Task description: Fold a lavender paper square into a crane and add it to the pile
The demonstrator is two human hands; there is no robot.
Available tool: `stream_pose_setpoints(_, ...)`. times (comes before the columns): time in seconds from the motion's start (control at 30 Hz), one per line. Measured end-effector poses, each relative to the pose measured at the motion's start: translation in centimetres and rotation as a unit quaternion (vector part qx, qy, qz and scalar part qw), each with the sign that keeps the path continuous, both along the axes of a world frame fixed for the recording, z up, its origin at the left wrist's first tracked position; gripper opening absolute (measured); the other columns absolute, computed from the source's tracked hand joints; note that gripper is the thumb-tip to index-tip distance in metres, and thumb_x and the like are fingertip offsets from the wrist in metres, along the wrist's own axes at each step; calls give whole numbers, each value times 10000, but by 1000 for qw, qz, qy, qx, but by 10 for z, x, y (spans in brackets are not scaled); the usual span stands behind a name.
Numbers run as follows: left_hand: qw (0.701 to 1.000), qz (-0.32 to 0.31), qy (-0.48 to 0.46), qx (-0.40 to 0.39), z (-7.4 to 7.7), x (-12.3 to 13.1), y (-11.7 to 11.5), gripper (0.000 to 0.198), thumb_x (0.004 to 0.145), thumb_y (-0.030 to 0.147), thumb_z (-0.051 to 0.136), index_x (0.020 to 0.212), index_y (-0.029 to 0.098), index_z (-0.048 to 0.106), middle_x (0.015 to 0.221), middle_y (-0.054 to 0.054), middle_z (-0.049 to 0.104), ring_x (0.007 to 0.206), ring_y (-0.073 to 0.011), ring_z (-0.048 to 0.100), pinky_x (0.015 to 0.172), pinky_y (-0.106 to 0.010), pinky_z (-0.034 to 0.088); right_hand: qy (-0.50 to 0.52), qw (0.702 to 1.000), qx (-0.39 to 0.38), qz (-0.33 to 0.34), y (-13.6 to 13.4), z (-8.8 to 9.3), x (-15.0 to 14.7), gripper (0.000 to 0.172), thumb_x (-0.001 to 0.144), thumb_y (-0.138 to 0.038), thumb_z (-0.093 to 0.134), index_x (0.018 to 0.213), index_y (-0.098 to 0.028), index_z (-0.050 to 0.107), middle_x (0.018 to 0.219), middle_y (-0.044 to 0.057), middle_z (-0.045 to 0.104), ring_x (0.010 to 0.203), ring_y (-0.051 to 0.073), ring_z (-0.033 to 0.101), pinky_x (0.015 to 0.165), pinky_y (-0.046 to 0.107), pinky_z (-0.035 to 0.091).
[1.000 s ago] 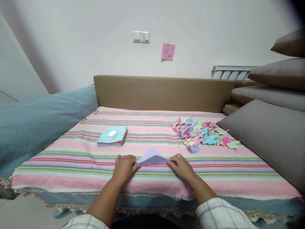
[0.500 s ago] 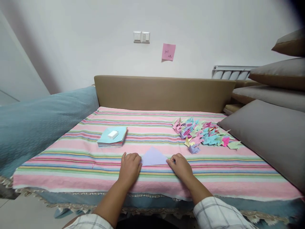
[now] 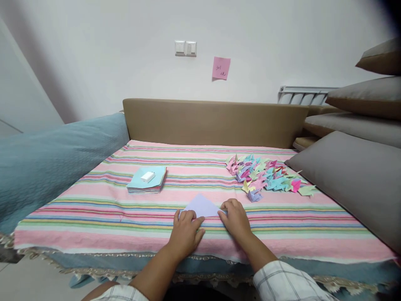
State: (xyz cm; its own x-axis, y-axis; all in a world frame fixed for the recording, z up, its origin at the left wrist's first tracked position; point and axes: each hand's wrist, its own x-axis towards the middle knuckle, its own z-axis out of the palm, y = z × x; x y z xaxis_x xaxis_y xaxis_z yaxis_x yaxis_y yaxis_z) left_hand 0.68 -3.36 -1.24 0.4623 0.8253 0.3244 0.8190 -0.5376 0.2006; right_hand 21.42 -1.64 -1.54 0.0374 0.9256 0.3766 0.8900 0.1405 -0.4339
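Observation:
A lilac sheet of paper [image 3: 202, 205], folded into a triangle, lies on the striped cloth with its point facing away from me. My left hand [image 3: 185, 230] rests with fingers spread along the paper's near edge, covering the left corner. At the right corner, my right hand [image 3: 234, 219] holds the paper between thumb and fingers. Beyond my right hand lies a pile of folded paper cranes [image 3: 266, 174] in many colours. To the left sits a stack of square coloured paper [image 3: 142, 184], with a small white box-shaped object [image 3: 148, 177] on top.
The striped cloth [image 3: 103, 196] covers the seat up to a brown backrest [image 3: 216, 123]. A blue-covered armrest [image 3: 69, 154] bounds the left side. Grey cushions [image 3: 351, 167] are piled on the right. A pink note [image 3: 221, 68] and light switches [image 3: 185, 48] are on the wall.
My left hand has moved right from the left corner onto the near edge, its fingers spreading. My right hand stays at the right corner, its fingers slightly shifted.

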Motion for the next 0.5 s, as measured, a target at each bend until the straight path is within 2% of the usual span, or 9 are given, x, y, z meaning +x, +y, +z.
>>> stream_pose_setpoints(0.13, 1000, 11, -6, -11, 1, 1, 0, 316, 801, 349, 573, 1116, 330, 598, 992, -34, 524, 978, -233, 469, 1024, -537, 197, -59, 992, 30, 106, -11, -1, -19, 279, 793, -111, 518, 975, -268, 661, 1052, 48, 564, 1002, 205, 477, 883, 344, 286)
stream_pose_setpoints(0.2, 1000, 14, -5, -15, 1, 2, 0, 330, 793, 350, 581, 1123, 339, 596, 1006, -35, 519, 993, -237, 466, 1028, -541, 184, -77, 988, 24, 135, -15, -3, -25, 328, 795, -113, 524, 1027, -302, 658, 1090, 39, 566, 1022, 206, 469, 907, 362, 261)
stream_pose_setpoints(0.33, 999, 32, -1, -29, 6, 2, 0, 334, 773, 370, 607, 1105, 338, 610, 1019, -39, 524, 1008, -246, 470, 1028, -553, 165, -83, 989, -9, 125, -17, -4, -26, 348, 799, -120, 535, 1025, -344, 675, 1064, 32, 580, 1007, 206, 472, 898, 366, 252)
stream_pose_setpoints(0.5, 996, 82, 26, -33, 21, -7, 1, 213, 750, 367, 628, 947, 310, 685, 983, -43, 546, 997, -255, 486, 1018, -565, 171, -65, 994, -33, 78, -13, 2, -13, 336, 803, -94, 518, 900, -342, 723, 986, 34, 594, 968, 204, 481, 856, 358, 264)
